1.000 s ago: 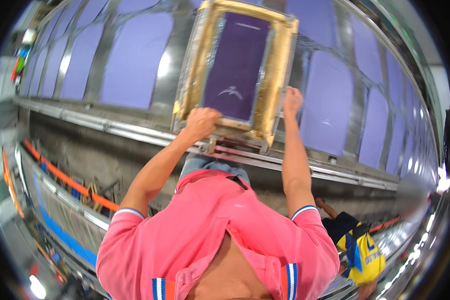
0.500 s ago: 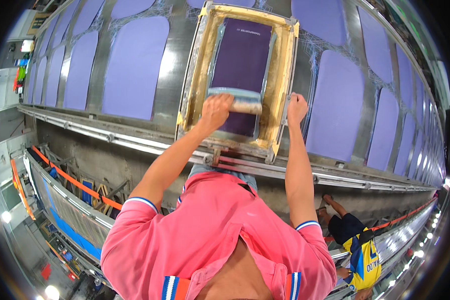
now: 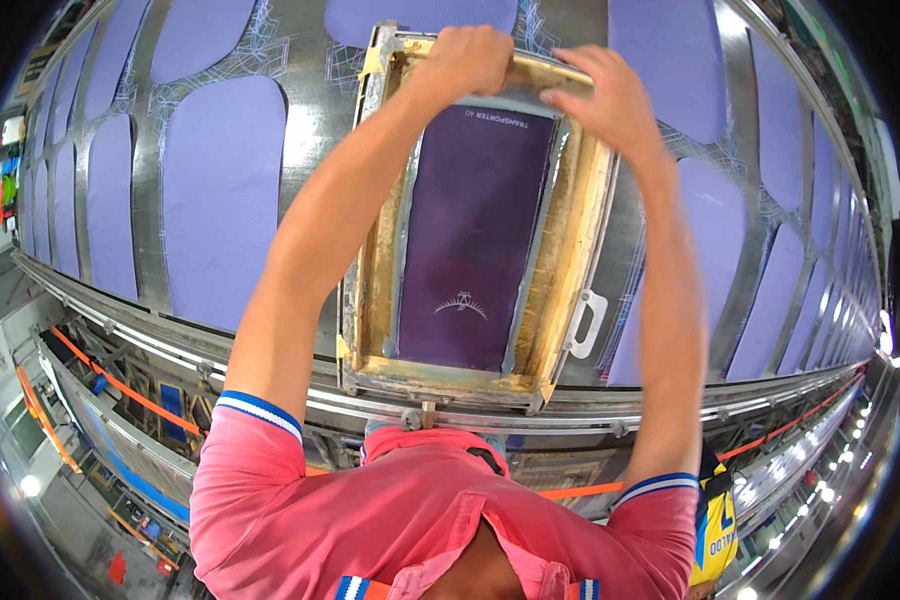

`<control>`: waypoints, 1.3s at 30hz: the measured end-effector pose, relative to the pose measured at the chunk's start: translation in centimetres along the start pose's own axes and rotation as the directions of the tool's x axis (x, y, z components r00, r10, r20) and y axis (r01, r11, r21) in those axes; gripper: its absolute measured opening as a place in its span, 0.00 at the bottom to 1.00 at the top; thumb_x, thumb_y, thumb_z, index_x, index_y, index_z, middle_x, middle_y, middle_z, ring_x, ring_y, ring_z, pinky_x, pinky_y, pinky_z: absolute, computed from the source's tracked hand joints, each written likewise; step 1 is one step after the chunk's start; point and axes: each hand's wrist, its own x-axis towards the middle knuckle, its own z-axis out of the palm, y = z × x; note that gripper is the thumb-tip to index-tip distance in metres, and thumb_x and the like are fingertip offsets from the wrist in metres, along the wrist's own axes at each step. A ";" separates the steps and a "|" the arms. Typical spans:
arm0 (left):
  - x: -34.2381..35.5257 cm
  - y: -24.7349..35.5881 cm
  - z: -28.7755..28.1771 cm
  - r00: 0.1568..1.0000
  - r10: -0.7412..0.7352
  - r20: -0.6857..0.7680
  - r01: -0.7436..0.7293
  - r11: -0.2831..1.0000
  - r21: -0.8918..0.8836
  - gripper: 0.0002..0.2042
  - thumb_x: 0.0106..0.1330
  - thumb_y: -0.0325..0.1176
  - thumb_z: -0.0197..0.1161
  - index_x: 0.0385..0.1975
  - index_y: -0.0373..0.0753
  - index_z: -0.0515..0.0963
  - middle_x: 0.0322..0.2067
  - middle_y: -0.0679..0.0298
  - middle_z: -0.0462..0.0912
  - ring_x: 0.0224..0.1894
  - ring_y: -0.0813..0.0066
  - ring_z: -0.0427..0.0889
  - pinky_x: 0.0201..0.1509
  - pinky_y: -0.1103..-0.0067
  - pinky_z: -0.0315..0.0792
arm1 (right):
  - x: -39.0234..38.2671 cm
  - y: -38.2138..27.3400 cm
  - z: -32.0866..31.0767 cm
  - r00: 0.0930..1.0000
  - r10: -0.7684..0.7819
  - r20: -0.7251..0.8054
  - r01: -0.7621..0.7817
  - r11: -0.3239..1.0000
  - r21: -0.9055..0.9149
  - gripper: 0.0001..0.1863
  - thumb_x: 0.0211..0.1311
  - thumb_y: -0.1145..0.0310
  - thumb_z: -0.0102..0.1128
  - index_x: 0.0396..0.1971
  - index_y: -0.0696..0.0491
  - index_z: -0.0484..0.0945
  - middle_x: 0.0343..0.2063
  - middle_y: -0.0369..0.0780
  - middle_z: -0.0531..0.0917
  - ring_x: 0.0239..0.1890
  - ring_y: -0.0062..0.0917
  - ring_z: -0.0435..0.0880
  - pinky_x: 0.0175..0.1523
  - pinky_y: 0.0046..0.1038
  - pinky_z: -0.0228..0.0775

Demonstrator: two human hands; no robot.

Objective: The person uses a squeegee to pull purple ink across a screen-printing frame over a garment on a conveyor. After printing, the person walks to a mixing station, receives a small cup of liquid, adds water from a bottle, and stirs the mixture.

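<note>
A screen-printing frame (image 3: 363,205) with yellowed inner edges lies in front of me, its long purple mesh window (image 3: 475,235) showing a small pale emblem near the close end. My left hand (image 3: 467,62) is closed at the frame's far end, around the squeegee, which the hand mostly hides. To its right, my right hand (image 3: 615,100) is over the far right corner with thumb and fingers apart. A white loop handle (image 3: 587,325) stands out from the frame's right side, with no hand on it.
Purple rounded panels (image 3: 222,190) lie in rows across the long metal table (image 3: 315,125) on both sides. A metal rail (image 3: 210,368) runs along its near edge. Behind me on the right, a person in a yellow and blue shirt (image 3: 715,530) is partly hidden by my arm.
My left hand has gone from the near part of the mesh to the far end. My right hand has left the frame's right side, moved to the far corner and opened.
</note>
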 end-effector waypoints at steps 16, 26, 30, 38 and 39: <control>-26.9 9.9 5.3 0.998 -0.065 -0.006 0.064 0.989 -0.132 0.05 0.50 0.24 0.61 0.24 0.41 0.83 0.27 0.54 0.85 0.30 0.50 0.85 0.33 0.59 0.77 | -20.3 -14.0 7.4 0.946 0.076 0.315 -0.049 0.995 -0.092 0.05 0.53 0.73 0.56 0.26 0.53 0.82 0.30 0.42 0.82 0.38 0.40 0.84 0.48 0.42 0.77; -36.9 14.2 5.0 0.968 -0.090 0.233 0.121 0.985 -0.122 0.11 0.50 0.25 0.61 0.31 0.44 0.87 0.28 0.55 0.86 0.36 0.52 0.86 0.37 0.60 0.79 | -30.0 -20.8 7.1 0.877 0.174 0.447 -0.173 0.984 -0.045 0.08 0.53 0.70 0.56 0.29 0.53 0.85 0.31 0.44 0.85 0.37 0.40 0.86 0.44 0.43 0.80; -26.0 9.3 4.1 0.991 -0.053 0.121 0.061 0.996 -0.063 0.11 0.52 0.27 0.63 0.32 0.47 0.88 0.29 0.54 0.86 0.35 0.50 0.86 0.38 0.58 0.79 | -20.0 -14.1 6.3 0.921 0.157 0.357 -0.138 0.987 -0.077 0.10 0.52 0.70 0.56 0.31 0.53 0.86 0.34 0.43 0.86 0.40 0.41 0.87 0.43 0.42 0.81; -2.5 1.2 1.0 0.998 -0.001 0.064 -0.003 0.998 0.056 0.10 0.57 0.34 0.61 0.34 0.46 0.88 0.34 0.52 0.88 0.37 0.49 0.88 0.42 0.58 0.81 | 0.4 0.8 5.4 0.879 0.266 0.395 -0.226 0.963 -0.146 0.15 0.48 0.67 0.58 0.37 0.47 0.87 0.34 0.46 0.88 0.41 0.44 0.87 0.47 0.44 0.79; -0.9 0.8 0.5 0.998 0.030 0.046 -0.033 0.997 0.064 0.09 0.57 0.34 0.61 0.34 0.46 0.88 0.33 0.52 0.88 0.37 0.49 0.88 0.41 0.58 0.81 | 2.1 2.0 5.2 0.874 0.265 0.408 -0.219 0.963 -0.157 0.15 0.48 0.67 0.58 0.38 0.47 0.86 0.34 0.46 0.88 0.41 0.43 0.87 0.46 0.44 0.79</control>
